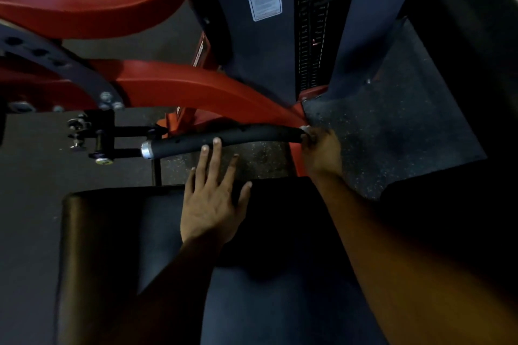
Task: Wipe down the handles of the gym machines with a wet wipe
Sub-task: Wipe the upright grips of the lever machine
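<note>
A black rubber handle with a silver end cap on its left runs across the middle of the view, joined to a red machine arm. My right hand grips the handle's right end, and a small bit of white wet wipe shows at its fingers. My left hand is spread flat with straight fingers, and its fingertips overlap the handle's middle; it holds nothing.
A black padded seat lies below my hands. The dark weight stack tower with a white label stands behind. A black adjuster with a pin sits left of the handle. The floor is speckled rubber.
</note>
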`<state>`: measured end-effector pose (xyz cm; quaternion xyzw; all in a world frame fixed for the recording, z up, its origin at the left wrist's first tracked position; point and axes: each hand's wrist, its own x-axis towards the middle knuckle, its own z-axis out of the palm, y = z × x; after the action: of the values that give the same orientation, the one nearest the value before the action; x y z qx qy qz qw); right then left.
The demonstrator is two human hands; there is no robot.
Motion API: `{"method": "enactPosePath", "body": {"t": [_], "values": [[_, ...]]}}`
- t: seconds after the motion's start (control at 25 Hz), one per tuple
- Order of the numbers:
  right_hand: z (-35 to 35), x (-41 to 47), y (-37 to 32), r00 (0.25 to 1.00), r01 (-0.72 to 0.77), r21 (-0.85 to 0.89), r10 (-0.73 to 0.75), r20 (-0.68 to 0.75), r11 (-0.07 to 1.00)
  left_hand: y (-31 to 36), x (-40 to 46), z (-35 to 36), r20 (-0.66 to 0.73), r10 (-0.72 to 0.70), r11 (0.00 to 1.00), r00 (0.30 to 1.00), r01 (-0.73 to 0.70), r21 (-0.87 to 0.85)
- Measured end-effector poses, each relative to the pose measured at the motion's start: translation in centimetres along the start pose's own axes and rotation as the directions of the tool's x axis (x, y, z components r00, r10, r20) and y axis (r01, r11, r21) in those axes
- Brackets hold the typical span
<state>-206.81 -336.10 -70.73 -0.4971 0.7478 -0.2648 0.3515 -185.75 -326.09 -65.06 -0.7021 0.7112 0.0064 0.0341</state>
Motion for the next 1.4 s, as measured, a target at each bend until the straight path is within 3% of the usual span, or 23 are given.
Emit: {"method": "enactPosePath", "body": {"t": [0.16,0.36,0.56,0.72,0.8,0.92,1.08,1.16,1.32,1.4], "values": [[0.2,0.1,0.5,0.999,0.038,0.024,-0.038,-0.028,0.999,0.2,0.0,-0.1,0.024,-0.012,1.000,1.000,0.012,0.006],[0.3,-0.3,0.2,0.978,0.207,0.069,-0.207,0.000,0.976,0.3,0.0,-0.4,0.022,-0.024,0.999,0.999,0.025,-0.026],[0.5,0.5,0.6,1.000,0.007,0.018,-0.007,-0.010,1.000,0.3,-0.1,-0.4,0.005,-0.011,0.999,1.000,0.011,-0.041],[0.5,-0.6,-0.2,0.957,0.291,-0.016,-0.291,0.013,0.957,0.4,-0.1,-0.5,0.007,-0.008,0.999,1.000,0.009,-0.048],[0.5,-0.7,-0.2,0.938,0.346,0.011,-0.346,-0.010,0.938,0.4,-0.1,-0.5,0.009,-0.007,0.999,1.000,0.007,-0.051],[0.7,-0.3,-0.1,0.952,0.307,0.034,-0.307,-0.013,0.951,0.4,-0.1,-0.7,0.021,-0.009,0.999,1.000,0.010,-0.046],[0.5,0.6,0.4,0.994,0.097,0.003,-0.097,-0.055,0.995,0.4,-0.1,-0.9,0.034,-0.018,0.999,0.999,0.020,-0.042],[0.3,0.7,0.5,0.995,0.058,-0.024,-0.059,-0.075,0.998,0.5,-0.2,-0.8,0.021,-0.009,0.999,1.000,0.010,-0.043],[0.9,-0.5,-0.6,0.960,0.275,0.023,-0.273,-0.064,0.961,0.4,-0.1,-0.7,0.000,-0.006,0.999,1.000,0.006,-0.035],[1.3,-1.7,-1.3,0.950,0.303,0.084,-0.293,-0.109,0.949,0.5,-0.1,-0.6,0.000,-0.002,1.000,1.000,0.002,-0.030]]}}
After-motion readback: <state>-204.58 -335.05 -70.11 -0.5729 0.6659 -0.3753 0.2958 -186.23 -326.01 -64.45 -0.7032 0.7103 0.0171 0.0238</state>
